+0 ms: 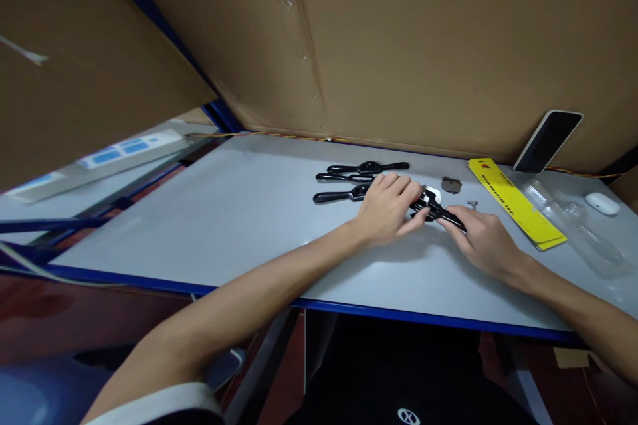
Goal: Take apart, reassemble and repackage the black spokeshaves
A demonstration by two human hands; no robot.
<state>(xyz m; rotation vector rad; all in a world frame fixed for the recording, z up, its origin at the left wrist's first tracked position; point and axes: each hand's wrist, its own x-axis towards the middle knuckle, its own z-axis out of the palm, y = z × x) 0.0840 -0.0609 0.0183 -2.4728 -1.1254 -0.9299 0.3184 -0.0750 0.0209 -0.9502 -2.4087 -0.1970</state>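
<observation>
A black spokeshave [435,212] is held between my two hands over the table, with a silvery blade [433,194] showing at its middle. My left hand [389,209] is closed around its left part, the thumb near the blade. On the right, the fingers of my right hand [481,237] grip its handle. Beyond and left of my left hand lie several more black spokeshaves [369,167], one partly hidden by that hand. A dark brown metal plate [451,184] and a small silvery screw [472,204] rest just past my right hand.
Yellow printed cards [518,206] and clear plastic packaging [593,239] lie to the right on the grey table [209,212]. A phone [548,141] leans against the cardboard wall [399,46]. A white earbud case [602,203] sits at the far right.
</observation>
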